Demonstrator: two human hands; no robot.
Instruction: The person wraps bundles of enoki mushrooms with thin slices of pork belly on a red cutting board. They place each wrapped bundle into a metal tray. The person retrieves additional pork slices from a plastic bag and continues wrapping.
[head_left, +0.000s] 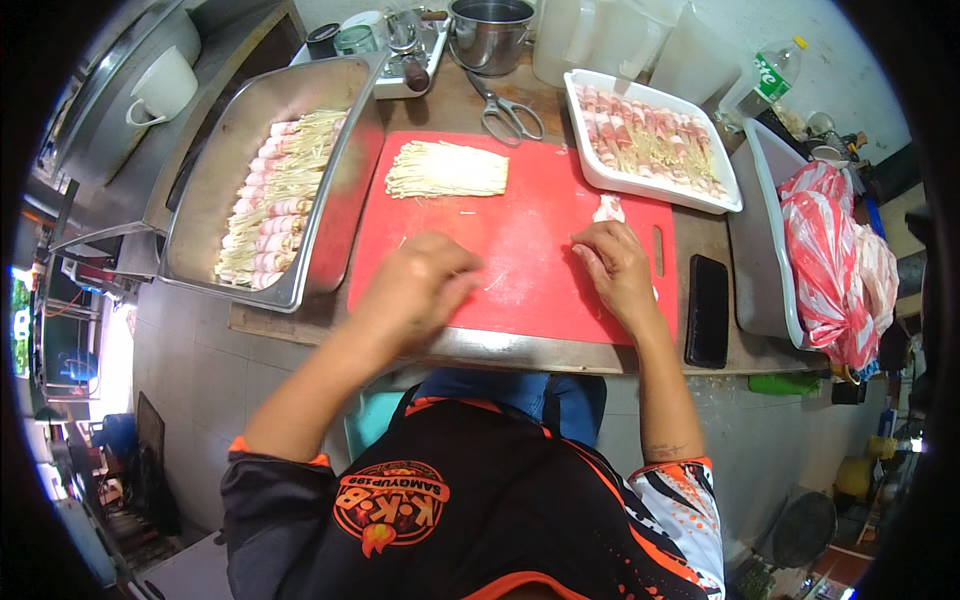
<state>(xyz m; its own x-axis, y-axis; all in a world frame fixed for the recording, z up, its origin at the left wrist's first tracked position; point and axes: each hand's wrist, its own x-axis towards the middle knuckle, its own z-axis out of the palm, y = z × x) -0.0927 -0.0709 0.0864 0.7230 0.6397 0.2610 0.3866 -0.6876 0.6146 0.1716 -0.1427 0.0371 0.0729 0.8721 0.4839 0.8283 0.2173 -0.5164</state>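
Note:
My left hand (429, 285) is over the left half of a red cutting board (517, 300), fingers curled and slightly blurred. Nothing shows in it. On the board's right side, my right hand (621, 274) has its fingertips bent close together. A strip of raw, fatty meat (609, 208) pokes out beyond its knuckles, partly hidden by the hand; whether the fingers grip it is unclear. A flat bundle of enoki mushrooms (448, 169) lies at the board's far left. To the left, meat-wrapped enoki rolls (274, 202) line a deep steel pan (199, 247).
A white tray (652, 187) of more rolls overlaps the board's far right corner. Kitchen scissors (512, 120) lie behind the board. A black phone (707, 311) rests at right, beside a grey bin (761, 247) with red-striped plastic bags (829, 262). A steel pot (491, 41) stands behind.

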